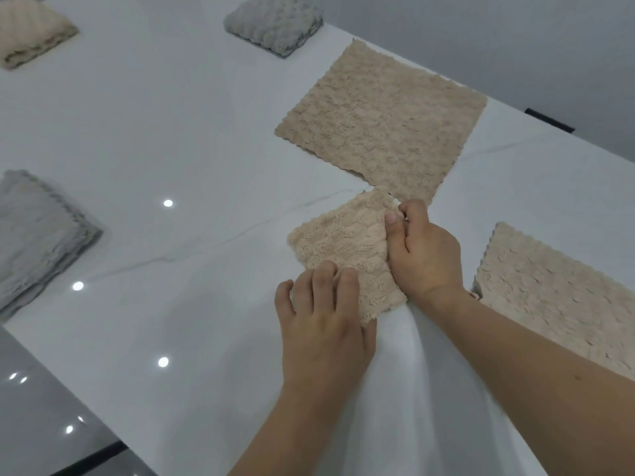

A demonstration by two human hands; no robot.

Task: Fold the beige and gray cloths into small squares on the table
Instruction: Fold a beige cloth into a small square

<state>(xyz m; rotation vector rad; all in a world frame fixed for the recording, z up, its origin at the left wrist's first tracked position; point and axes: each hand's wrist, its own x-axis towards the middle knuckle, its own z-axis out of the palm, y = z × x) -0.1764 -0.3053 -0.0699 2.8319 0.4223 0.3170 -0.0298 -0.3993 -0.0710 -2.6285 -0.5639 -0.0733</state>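
Lying near the middle of the white table (154,139), a small folded beige cloth (343,242) sits turned like a diamond, its fluffy side up. The left hand (323,317) rests on the cloth's near corner with its fingers fairly straight and laid flat, pressing the fabric down. The right hand (422,252) is at the cloth's right edge with its fingers curled in — the thumb and fingertips pinch the far right corner, where a bit of pale edge shows between them. Both forearms reach in from the lower right.

Just beyond the folded piece lies an unfolded beige cloth (381,121), spread flat, its near corner almost touching the folded one's far corner. Off to the right, near the table's edge and partly behind the right forearm, is another flat beige cloth (556,297).

Along the far side sit two folded stacks: a beige stack (31,32) at the far left, cut off by the picture's edge, and a gray stack (275,22) farther right, also partly out of view. At the left edge, closer in, a larger gray pile (37,235) lies on the table — several layers show at its side.

Small bright spots of ceiling light reflect off the glossy tabletop and off the darker floor (41,407) at the lower left.
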